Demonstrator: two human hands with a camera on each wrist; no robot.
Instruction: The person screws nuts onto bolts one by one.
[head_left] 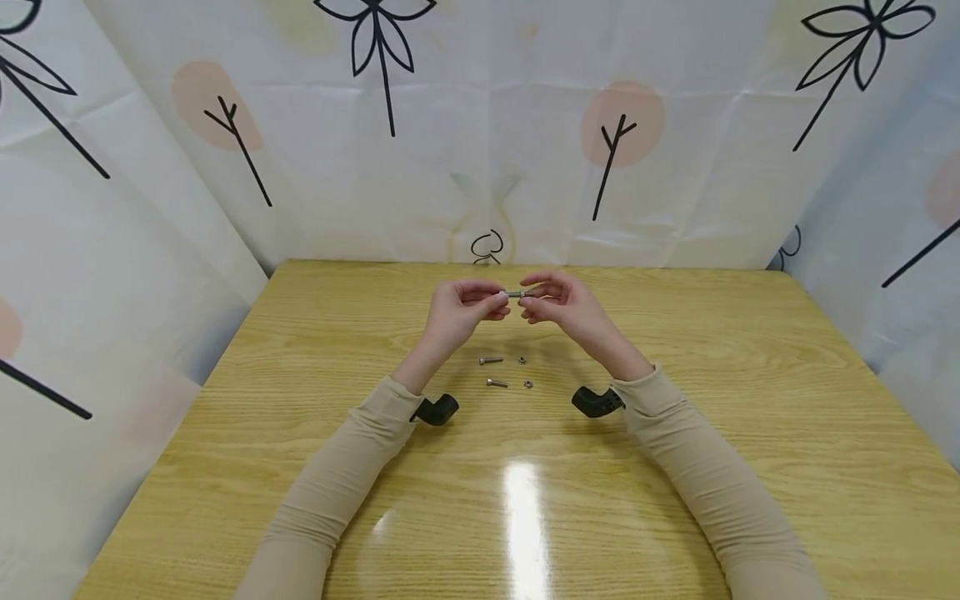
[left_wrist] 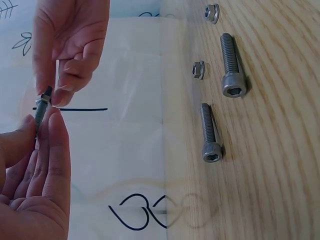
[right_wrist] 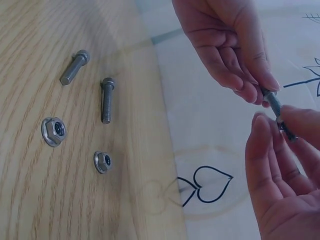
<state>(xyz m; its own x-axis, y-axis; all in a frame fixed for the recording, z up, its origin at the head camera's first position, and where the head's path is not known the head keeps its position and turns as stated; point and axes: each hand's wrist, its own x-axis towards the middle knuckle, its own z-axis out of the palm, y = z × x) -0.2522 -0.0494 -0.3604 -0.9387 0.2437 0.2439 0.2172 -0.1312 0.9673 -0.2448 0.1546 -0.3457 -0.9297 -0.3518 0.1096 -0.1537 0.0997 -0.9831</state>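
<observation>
Above the table's far part, my left hand (head_left: pixel 457 312) pinches a metal socket-head bolt (head_left: pixel 513 294) near its head, between thumb and fingers. The bolt's head is hidden by the fingertips. A flange nut (left_wrist: pixel 42 99) sits on the bolt's thread close to its free tip. My right hand (head_left: pixel 570 308) has thumb and fingers about the nut, with the thumb touching it in the right wrist view. Below the hands, two more socket-head bolts (left_wrist: pixel 233 82) (left_wrist: pixel 211 150) lie on the table, with two loose flange nuts (right_wrist: pixel 54 131) (right_wrist: pixel 103 162) beside them.
The wood-grain table (head_left: pixel 300 350) carries the loose hardware near its middle. A white patterned curtain (head_left: pixel 450 167) hangs behind its far edge and along both sides. Black wrist-worn devices (head_left: pixel 437 410) (head_left: pixel 596 402) stick out inward from both sleeves.
</observation>
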